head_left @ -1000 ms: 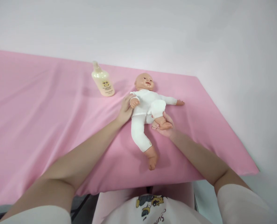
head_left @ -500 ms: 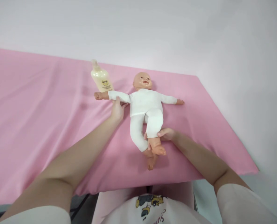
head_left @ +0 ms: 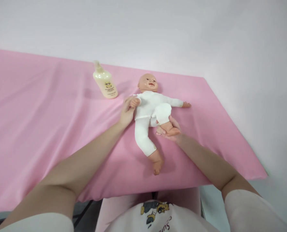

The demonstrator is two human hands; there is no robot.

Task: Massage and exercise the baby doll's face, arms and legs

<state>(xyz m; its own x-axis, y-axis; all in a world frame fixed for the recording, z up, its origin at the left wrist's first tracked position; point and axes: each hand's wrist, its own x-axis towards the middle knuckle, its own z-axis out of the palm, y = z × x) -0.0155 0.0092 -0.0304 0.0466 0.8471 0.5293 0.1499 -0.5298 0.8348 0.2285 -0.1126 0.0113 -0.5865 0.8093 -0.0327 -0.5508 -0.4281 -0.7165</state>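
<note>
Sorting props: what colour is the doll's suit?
White, clearest in the head view: the doll wears a plain white suit.

Doll's arm: the left hand (head_left: 127, 113) now folds it in against the doll (head_left: 150, 111)'s chest, no longer stretched out toward the bottle.
Doll's leg: the right hand (head_left: 170, 131) now holds the foot higher, knee bent up against the belly.

Your shirt (head_left: 158, 212) print shows a cartoon and partial letters, roughly "Sur", cut off, bottle (head_left: 105, 82) label has a yellow graphic, its text too small to read
</note>
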